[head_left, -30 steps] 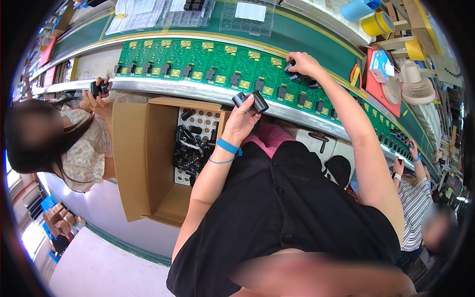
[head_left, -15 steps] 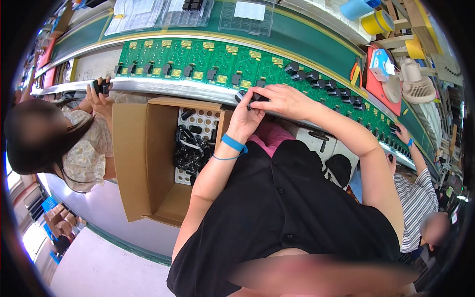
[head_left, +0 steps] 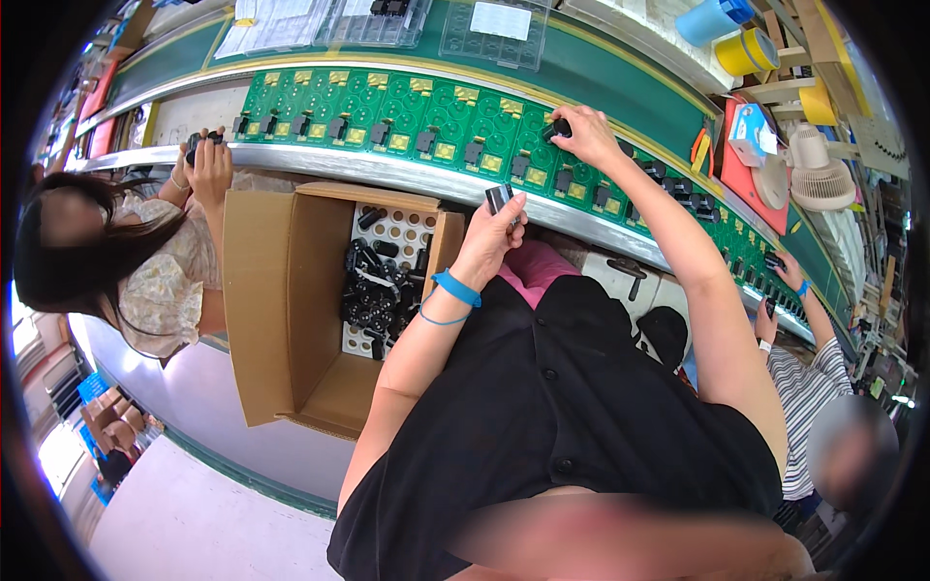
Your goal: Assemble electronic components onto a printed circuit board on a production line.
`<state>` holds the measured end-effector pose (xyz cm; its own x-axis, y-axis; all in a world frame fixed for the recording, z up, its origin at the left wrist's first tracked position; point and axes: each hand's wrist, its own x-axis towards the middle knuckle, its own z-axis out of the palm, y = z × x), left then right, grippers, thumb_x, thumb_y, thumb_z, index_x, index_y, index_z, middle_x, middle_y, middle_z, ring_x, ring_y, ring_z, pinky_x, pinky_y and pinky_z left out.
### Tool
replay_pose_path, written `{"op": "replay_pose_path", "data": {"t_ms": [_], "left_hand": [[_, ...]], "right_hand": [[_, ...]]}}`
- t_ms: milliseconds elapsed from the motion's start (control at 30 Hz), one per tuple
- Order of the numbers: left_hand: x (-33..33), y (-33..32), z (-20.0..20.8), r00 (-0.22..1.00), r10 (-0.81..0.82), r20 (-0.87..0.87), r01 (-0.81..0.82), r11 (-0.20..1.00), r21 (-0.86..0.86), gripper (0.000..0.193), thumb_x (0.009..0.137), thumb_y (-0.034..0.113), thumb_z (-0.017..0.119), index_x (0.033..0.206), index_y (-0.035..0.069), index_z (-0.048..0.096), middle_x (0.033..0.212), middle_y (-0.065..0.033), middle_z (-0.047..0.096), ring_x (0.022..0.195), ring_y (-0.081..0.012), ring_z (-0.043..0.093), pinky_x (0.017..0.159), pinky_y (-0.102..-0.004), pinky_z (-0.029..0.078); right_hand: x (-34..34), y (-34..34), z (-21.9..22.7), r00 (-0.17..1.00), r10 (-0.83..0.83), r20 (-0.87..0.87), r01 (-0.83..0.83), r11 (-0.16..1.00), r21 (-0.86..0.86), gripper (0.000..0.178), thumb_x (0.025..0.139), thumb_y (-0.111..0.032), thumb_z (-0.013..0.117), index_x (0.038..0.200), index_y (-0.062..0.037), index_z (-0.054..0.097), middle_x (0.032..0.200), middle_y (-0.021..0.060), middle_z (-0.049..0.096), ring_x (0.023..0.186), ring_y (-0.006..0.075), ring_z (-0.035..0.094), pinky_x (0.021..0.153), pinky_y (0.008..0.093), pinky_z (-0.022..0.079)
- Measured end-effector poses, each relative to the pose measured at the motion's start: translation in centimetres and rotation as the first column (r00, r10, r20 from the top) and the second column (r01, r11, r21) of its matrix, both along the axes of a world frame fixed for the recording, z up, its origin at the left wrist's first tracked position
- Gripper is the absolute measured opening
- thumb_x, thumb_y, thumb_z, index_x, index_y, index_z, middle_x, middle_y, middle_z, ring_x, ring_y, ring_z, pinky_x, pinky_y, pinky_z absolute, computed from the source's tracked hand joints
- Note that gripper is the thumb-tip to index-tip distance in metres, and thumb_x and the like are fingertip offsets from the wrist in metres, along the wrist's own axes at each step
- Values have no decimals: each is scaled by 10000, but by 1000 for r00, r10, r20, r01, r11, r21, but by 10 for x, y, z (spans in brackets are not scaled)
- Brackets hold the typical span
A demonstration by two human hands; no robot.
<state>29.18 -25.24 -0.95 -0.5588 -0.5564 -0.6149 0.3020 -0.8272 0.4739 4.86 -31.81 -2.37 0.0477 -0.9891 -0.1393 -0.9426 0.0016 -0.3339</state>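
Parted since, left hand and right hand each grasp a glossy black cylinder.

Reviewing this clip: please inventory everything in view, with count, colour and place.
Circuit boards: long row, uncounted, green, along the rail
Rail: one, silver, nearer edge of the row
Carton: one, brown, left of centre
Loose cylinders: uncounted heap, black, inside the carton
Mounted cylinders: several, black, on boards at right
Clear trays: at least two, transparent, top
Fan: one, off-white, upper right
Box: one, blue and white, beside the fan
Co-workers: at least two, patterned and striped clothing, left and right
Wristband: one, blue, left wrist
Left hand: one, bare, near the rail, holding a black cylinder
Right hand: one, bare, over the boards, gripping another black cylinder
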Motion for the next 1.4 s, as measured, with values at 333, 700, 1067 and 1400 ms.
{"op": "replay_pose_path", "data": {"t_ms": [333,700,1067,1400], "left_hand": [[0,3,0,1000,7,8,-6,995,-104,228,860,225,601,996,88,481,826,-29,548,661,-112,528,558,-231,414],[3,-3,-14,937,-6,349,173,876,-449,679,731,70,710,1275,-33,317,901,-84,589,677,-94,542,529,-225,450],[81,-33,-2,819,416,396,-54,742,-668,412,818,44,594,1207,-13,468,900,-74,628,724,-97,578,629,-218,463],[211,-25,-215,132,327,936,369,860,-353,514,715,147,663,1191,86,477,1108,-214,491,938,-369,543,799,-450,448]], "right_hand": [[1,-7,-1,995,-74,-71,77,996,38,395,688,-326,705,982,-86,594,924,113,636,972,263,562,848,406,355],[35,7,22,942,307,137,-283,944,-171,452,766,-333,657,1135,-90,561,1131,125,563,1040,275,533,899,401,384],[57,-1,64,838,32,545,-151,973,175,295,725,-157,680,1008,-97,620,926,51,575,762,169,548,673,293,452],[25,-36,6,994,-99,-41,102,992,70,293,750,-227,651,1022,-138,591,916,95,558,873,287,577,731,396,472]]}}
